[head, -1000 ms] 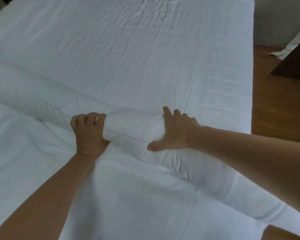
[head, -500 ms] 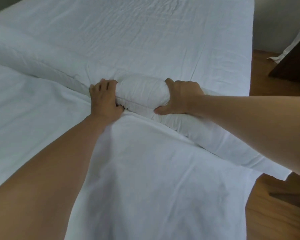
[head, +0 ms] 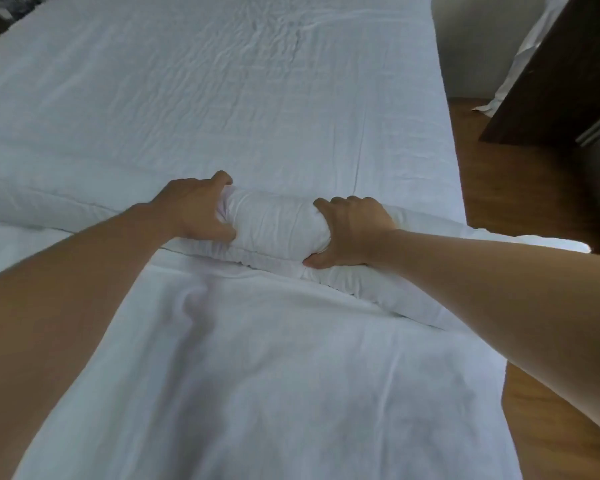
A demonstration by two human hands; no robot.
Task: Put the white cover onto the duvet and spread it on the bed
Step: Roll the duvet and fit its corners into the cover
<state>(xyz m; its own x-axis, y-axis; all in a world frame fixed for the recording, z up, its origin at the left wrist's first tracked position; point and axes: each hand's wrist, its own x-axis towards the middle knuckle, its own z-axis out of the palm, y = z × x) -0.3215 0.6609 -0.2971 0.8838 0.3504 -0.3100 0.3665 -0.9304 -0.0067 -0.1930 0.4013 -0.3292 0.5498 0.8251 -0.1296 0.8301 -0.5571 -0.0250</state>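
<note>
Both hands are clamped on the same thick white roll of bedding (head: 278, 230), which lies across the bed from left to right. The left hand (head: 194, 209) grips it from the left, fingers curled over the far side and thumb pressed into the near side. The right hand (head: 350, 230) grips it just to the right, fingers hooked over the top and thumb tucked under the near edge. Between the 2 hands the roll bulges into a tight, wrinkled cylinder; a seam runs along its near lower edge.

The roll continues past each hand: to the left it flattens into a long padded ridge reaching the left edge of the view, and to the right it runs under the right forearm toward the near right corner of the bed. Whether the outer layer is the cover or the duvet itself cannot be told.

On the near side of the roll, a smooth white sheet of fabric (head: 257, 375) spreads toward the camera. Beyond the roll, the bed (head: 222, 98) shows a creased white surface out to its far end.

At the right is a wooden floor (head: 520, 202), with a dark wooden panel (head: 548, 71) at the far right and some white cloth (head: 520, 64) hanging beside it.
</note>
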